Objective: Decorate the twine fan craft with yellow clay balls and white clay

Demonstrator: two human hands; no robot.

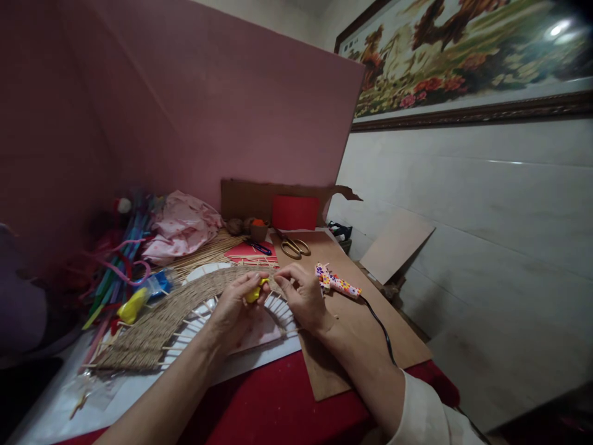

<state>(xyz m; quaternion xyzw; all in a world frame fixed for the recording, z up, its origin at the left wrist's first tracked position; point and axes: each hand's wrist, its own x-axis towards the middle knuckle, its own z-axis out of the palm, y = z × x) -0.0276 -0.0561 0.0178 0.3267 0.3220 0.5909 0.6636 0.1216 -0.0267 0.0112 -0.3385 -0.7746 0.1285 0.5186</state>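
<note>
woven piece: a curved band of twine is woven over thin sticks fanned across a white plate, likely to keep the spokes spaced.
left hand: closed on a small yellow object, pressed at the weave's edge.
right hand: fingertips pinched at the weave; what is pinched cannot be told.
nearby: one patterned glue gun and one pair of scissors are laid within reach on the cardboard sheet.

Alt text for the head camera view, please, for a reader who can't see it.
Two bare hands work at the top of an arched weaving of twine over thin sticks: the left hand pinches a small yellow object, the right hand touches the weave beside it. A floral-patterned glue gun and scissors lie on a cardboard sheet.
</note>
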